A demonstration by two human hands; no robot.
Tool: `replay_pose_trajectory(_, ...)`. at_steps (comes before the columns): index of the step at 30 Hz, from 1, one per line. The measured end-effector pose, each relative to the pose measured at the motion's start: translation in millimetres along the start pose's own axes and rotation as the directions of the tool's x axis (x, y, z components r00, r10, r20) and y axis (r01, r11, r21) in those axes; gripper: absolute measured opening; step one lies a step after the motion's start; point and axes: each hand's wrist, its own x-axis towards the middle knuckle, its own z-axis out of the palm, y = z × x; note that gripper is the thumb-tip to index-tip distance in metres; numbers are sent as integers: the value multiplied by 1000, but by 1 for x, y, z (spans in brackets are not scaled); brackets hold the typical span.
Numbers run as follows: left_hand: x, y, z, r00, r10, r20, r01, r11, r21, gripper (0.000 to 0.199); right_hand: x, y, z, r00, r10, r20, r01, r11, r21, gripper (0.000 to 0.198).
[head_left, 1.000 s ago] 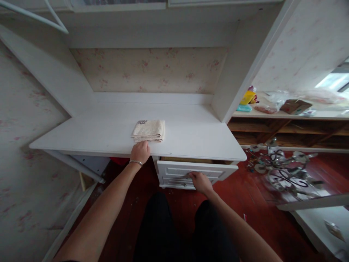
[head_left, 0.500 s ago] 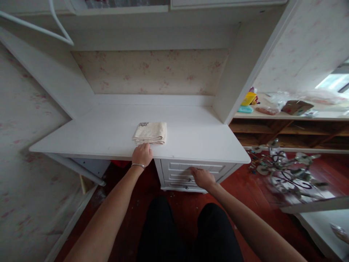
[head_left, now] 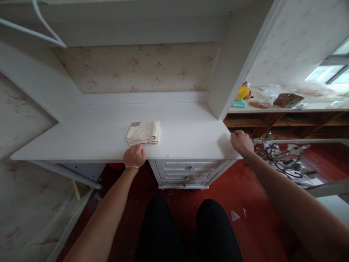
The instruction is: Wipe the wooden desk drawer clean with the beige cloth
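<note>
A folded cream cloth (head_left: 143,133) with a dark printed pattern at one corner lies on the white desk (head_left: 188,131), close to its front edge. Just in front of the cloth, my left hand (head_left: 135,155) rests at the desk edge with its fingers curled closed; what lies inside them, if anything, is hidden. My right hand (head_left: 242,142) is closed at the desk's right end, above or against the side edge, and no object shows in it. Below the desktop, three white drawers (head_left: 188,171) with small knobs are shut.
A white curved rod (head_left: 51,38) juts in at upper left. At right stand a wooden shelf (head_left: 272,109) with bags and a cardboard box (head_left: 288,100), and a metal chandelier (head_left: 289,156) near the red floor (head_left: 218,218). Small white scraps lie on the floor.
My right hand has moved from the drawer fronts, right and up to the desk's right end, and its fingers have closed. My left hand stays by the cloth. The view has shifted right.
</note>
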Motion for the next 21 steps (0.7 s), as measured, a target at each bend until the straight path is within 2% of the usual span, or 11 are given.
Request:
replay_pose_trajectory(3,-1,0,1,1000,18,1,-18,1000,7,19,4,-1,24,994,89,63,-87,996,-29,55)
replay_pose_trajectory(7,-1,1,0,1000,16,2,-16,1000,3,21,-7,-7,40,998,60,14,-59,992,-110,58)
replay_pose_trajectory(10,-1,2,0,1000,6,-3,-6,1000,-11,20,-9,-5,38,999,27,30,-24,996,-81,57)
replay_pose_trajectory(21,-1,3,-1,1000,-10,5,10,1000,6,20,-12,-4,31,999,19,26,-18,998,-54,56)
